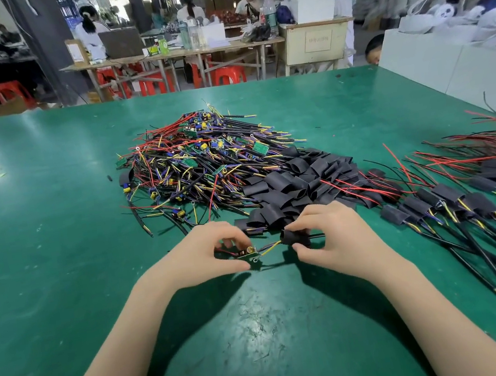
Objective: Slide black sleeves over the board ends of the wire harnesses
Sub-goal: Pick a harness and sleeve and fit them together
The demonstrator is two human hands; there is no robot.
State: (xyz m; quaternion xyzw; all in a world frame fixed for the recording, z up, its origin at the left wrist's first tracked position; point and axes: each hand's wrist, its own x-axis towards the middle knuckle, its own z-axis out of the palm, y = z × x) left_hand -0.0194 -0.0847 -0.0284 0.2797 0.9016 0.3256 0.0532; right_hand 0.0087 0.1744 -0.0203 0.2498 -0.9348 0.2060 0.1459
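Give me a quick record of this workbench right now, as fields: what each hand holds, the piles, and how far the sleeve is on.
left hand: left hand pinches the small green circuit board
right hand: right hand pinches a black tubular sleeve, threaded on the wires
sleeve progress: not yet over the board; yellow wire shows between them
unsleeved pile: tangled red, yellow and black wire harnesses, centre
loose sleeves: heap of black sleeves, behind the hands
finished: sleeved harnesses, right
surface: green table mat
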